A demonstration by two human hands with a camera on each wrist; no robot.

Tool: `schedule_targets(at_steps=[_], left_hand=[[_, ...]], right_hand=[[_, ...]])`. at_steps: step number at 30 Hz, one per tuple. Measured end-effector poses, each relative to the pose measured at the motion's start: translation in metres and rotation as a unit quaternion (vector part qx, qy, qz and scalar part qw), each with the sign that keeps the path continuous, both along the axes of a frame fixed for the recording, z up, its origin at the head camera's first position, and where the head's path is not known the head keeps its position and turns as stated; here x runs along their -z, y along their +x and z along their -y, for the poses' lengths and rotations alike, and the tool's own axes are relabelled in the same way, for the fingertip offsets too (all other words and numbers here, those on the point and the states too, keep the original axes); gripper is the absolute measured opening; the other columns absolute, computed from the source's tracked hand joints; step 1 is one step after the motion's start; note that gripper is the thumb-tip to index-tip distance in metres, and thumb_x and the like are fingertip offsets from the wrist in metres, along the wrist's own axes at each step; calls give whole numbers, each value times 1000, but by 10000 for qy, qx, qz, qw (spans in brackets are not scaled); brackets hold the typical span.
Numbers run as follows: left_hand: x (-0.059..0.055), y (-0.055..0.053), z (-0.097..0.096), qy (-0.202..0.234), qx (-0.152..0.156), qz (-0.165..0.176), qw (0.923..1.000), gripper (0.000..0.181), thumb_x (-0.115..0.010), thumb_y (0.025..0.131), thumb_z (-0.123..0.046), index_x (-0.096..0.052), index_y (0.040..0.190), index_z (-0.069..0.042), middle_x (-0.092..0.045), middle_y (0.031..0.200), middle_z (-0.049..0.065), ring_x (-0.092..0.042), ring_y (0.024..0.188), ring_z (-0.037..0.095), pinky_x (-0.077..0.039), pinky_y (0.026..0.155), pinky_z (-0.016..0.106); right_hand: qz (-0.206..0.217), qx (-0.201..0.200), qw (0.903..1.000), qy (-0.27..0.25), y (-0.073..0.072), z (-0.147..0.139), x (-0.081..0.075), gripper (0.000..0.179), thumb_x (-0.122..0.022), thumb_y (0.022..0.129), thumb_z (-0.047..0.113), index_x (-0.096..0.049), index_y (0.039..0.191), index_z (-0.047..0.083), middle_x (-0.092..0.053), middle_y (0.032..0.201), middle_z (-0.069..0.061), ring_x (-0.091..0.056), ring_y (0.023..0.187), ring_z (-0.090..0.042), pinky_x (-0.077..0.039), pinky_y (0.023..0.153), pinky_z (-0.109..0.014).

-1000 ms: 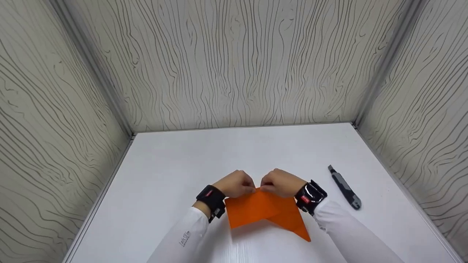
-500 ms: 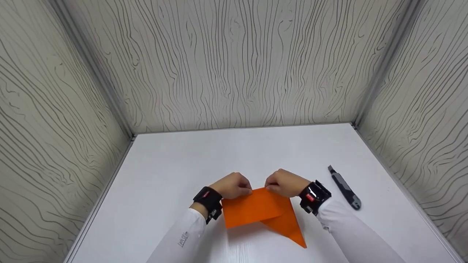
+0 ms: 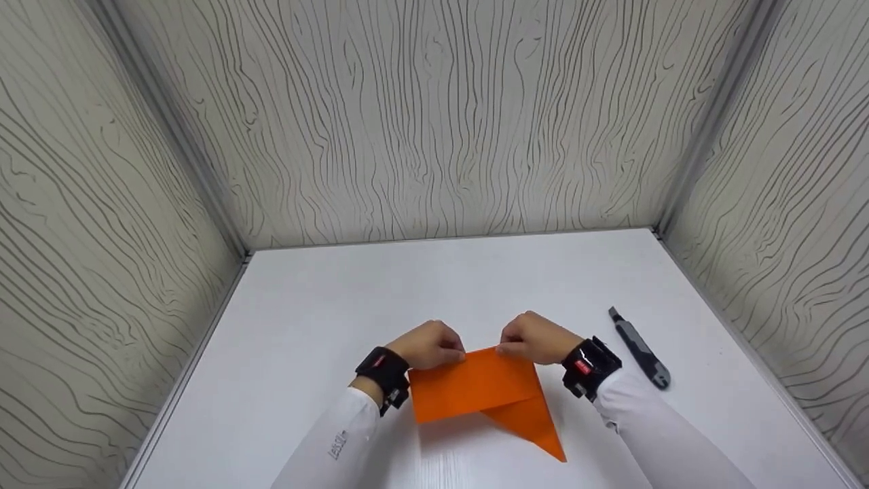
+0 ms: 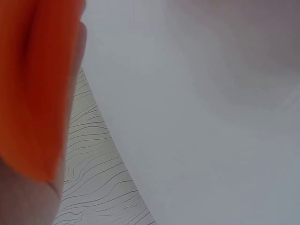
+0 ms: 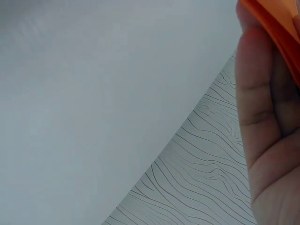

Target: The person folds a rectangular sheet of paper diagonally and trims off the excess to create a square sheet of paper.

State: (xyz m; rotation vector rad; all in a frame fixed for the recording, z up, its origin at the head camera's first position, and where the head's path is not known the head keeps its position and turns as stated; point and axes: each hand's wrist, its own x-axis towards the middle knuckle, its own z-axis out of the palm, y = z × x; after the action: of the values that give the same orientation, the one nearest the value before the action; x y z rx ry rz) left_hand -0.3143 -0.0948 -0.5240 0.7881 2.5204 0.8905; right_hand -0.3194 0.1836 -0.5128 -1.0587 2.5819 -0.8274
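An orange sheet of folded paper hangs between both hands over the white table, its upper layer a rectangle and a pointed flap showing below at the right. My left hand pinches the top edge near its left part, thumb on the near side. Farther right, my right hand pinches the same edge near the corner. In the left wrist view the paper is blurred and close to the camera. The right wrist view shows the paper's layered edge against the curled fingers.
A grey and black utility knife lies on the white table to the right of the right hand, its tip pointing away. Wood-grain patterned panels stand behind and on both sides of the table.
The hands have moved apart along the paper's top edge, the right one shifting right. The upper layer now spreads wider, and the pointed flap at the lower right has swung slightly down and left.
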Motion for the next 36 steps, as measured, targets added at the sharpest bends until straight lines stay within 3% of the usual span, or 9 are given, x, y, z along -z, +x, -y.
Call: schedule_targets(at_steps=[6, 11, 19, 23, 27, 31, 36], left_hand=[[-1, 3, 1, -21, -35, -8, 10000, 15, -73, 105, -18, -85, 100, -10, -67, 81, -8, -56, 74, 7, -49, 75, 21], [1, 2, 2, -42, -50, -10, 10000, 15, -73, 105, -18, -85, 99, -11, -68, 81, -7, -56, 73, 7, -50, 74, 21], [2, 2, 4, 26, -61, 139, 9999, 16, -72, 106, -18, -84, 100, -10, -68, 81, -8, -55, 74, 7, -47, 73, 21], [5, 2, 7, 27, -7, 106, 9999, 13, -72, 105, -14, -84, 105, -10, -70, 88, -7, -57, 80, 7, -50, 80, 23], [7, 1, 13, 74, -171, 216, 9996, 12, -72, 104, -10, -84, 106, -11, -73, 91, -5, -59, 82, 8, -53, 84, 25], [8, 0, 17, 271, -213, 247, 9991, 10, -74, 103, -12, -84, 102, -9, -72, 86, -5, -58, 78, 9, -52, 78, 24], [13, -2, 21, 421, -275, 72, 9987, 21, -77, 103, -21, -81, 88, -6, -60, 72, -8, -51, 69, 7, -43, 66, 21]], right_hand=[[171, -240, 9995, 74, 0, -5, 3, 18, -64, 105, 5, -80, 98, 2, -64, 77, 3, -49, 66, -2, -47, 64, -21], [265, -166, 9995, 88, 0, -7, 4, 18, -64, 106, 7, -81, 101, 3, -67, 79, 2, -52, 66, -3, -50, 64, -21], [617, 225, 9977, -167, 1, -11, 1, 18, -74, 103, 15, -81, 89, 5, -67, 70, 1, -57, 56, -7, -54, 57, -23], [614, 295, 9973, -267, 2, -14, 2, 19, -75, 103, 16, -81, 88, 6, -67, 69, 0, -56, 56, -7, -54, 56, -23], [634, 415, 9967, -306, 1, -19, 3, 21, -73, 104, 15, -80, 87, 6, -66, 67, 0, -56, 55, -7, -53, 55, -22], [661, 399, 9962, -399, 1, -24, 6, 21, -73, 104, 15, -80, 87, 5, -67, 67, -2, -57, 55, -6, -53, 55, -22], [580, 373, 9964, -500, 1, -29, 8, 21, -73, 104, 14, -80, 86, 5, -67, 65, -4, -59, 54, -12, -52, 54, -22]])
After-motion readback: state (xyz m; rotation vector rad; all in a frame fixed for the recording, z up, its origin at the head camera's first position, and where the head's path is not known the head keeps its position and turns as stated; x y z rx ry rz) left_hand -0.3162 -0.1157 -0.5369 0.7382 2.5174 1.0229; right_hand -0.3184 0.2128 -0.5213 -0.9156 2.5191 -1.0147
